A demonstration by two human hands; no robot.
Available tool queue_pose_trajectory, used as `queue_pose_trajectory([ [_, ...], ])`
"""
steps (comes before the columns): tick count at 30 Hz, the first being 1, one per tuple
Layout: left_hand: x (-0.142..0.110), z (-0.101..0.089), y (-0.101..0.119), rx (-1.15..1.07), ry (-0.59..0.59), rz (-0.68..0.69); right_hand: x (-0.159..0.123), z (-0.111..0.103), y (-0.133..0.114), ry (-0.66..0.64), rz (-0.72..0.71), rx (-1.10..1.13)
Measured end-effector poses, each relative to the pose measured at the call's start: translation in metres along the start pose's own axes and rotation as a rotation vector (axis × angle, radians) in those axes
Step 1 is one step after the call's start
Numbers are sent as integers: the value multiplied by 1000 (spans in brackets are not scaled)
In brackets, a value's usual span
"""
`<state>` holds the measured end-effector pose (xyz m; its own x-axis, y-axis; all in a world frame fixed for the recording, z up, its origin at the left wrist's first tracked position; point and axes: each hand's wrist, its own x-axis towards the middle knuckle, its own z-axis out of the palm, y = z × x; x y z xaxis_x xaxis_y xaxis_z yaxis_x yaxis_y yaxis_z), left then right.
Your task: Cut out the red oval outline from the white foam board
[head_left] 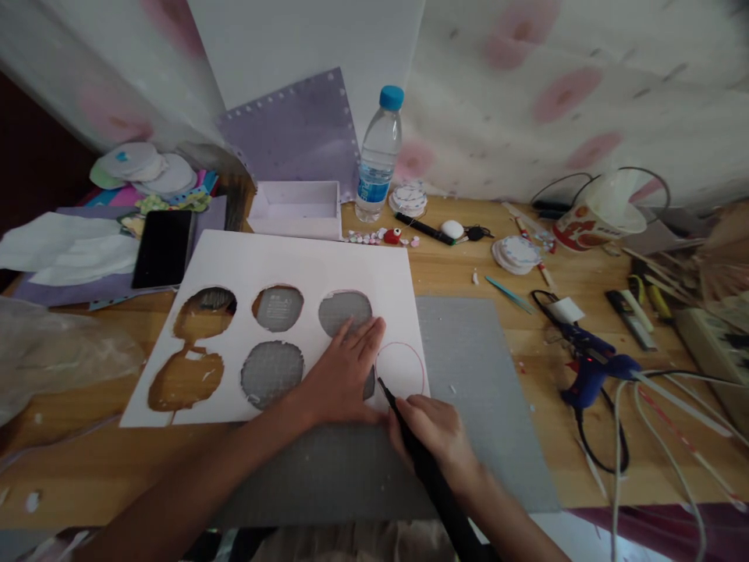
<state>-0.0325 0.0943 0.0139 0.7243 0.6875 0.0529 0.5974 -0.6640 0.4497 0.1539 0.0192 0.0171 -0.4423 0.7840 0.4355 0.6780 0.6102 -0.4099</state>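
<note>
1. Gripping the slim black tool (pixel 420 457) now in the right hand (pixel 436 433), with fingers closed round its shaft.
2. Over on the other side, pressing on the white sheet (pixel 281 261) with the left hand (pixel 339 371), with fingers flat, slightly parted and gripping nothing.
3. Right at the crux here: pointing tip-first at the lower left edge of the red circle (pixel 402 368), drawn near the sheet's right side, just beyond the right fingers.
4. Slanting along the tool's long axis from that tip back toward the near right; nearest to the circle with the right hand, close by with the left.
5. Can't make out the full hole (pixel 369 384) under the left hand; can't tell touching from hovering at the tip; losing the tool's rear end near the bottom edge.
</note>
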Motion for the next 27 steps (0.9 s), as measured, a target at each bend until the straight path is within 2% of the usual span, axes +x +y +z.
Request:
queue_pose_trajectory([
  [4, 0, 2, -1, -2, -2, 2, -4, 1, -3, -70, -28, -36],
  [11, 0, 2, -1, 12, -5, 3, -3, 1, -2, -141, 98, 108],
  [18, 0, 3, -1, 37, 10, 9, -5, -11, 12, -234, 43, 185],
  [24, -1, 5, -4, 20, 8, 14, -21, -1, -1, -203, 104, 107],
  [27, 0, 5, -3, 21, 3, 5, -25, -1, 1, -163, 71, 85],
])
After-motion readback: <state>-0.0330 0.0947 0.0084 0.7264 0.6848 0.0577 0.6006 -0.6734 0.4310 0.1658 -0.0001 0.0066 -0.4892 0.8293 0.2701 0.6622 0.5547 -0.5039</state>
